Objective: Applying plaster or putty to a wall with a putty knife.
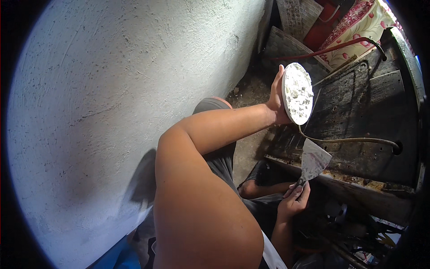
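Observation:
Up and ahead, my left hand (277, 96) holds a round white dish (285, 107) from its left side and from underneath. Rough white paste (298, 92), like filler, covers the dish's face. Part of this hand is hidden behind the dish. Lower down and nearer to me, my right hand (293, 204) is closed round the handle of a putty knife (315, 159). The knife's broad blade points up and away, smeared with whitish residue, and is apart from the dish.
A rough white plastered wall (112, 89) rises on the left. To the right stands a dark, rusty metal panel (349, 107) with a hose (349, 140) running from a hole. Flowered fabric (358, 36) and a red pipe (331, 47) are behind. My legs are below, one foot (257, 172) by the panel.

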{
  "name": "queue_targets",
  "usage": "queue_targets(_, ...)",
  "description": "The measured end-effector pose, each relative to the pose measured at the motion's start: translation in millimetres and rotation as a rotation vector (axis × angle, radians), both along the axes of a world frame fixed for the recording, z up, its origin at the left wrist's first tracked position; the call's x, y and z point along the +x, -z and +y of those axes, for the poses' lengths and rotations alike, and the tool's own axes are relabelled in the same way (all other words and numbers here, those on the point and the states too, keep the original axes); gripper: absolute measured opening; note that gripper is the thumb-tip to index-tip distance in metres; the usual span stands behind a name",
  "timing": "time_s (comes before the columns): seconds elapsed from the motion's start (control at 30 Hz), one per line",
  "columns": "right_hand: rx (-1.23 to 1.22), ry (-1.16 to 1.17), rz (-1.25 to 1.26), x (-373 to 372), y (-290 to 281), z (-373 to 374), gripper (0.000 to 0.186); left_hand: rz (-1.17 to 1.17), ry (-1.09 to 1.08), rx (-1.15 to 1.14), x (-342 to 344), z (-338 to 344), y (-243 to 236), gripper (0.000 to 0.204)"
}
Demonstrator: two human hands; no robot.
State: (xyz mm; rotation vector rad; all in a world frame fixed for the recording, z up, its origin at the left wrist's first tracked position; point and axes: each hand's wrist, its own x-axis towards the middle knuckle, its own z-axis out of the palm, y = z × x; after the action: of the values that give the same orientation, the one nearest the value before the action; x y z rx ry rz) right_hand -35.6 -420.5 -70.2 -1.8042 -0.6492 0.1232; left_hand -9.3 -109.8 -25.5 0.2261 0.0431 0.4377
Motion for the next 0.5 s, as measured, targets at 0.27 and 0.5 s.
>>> queue_targets(0.27, -0.037, 0.023, -0.021, 1, 3, 1, 0.033, 0.025, -0.044, -0.05, -3, -2, -9, 0.095)
queue_targets(0.5, -0.061, 0.04, -0.015, 0, -1, 8, 0.034, -0.043, -0.02, 0.02, -6, 3, -2, 0.101)
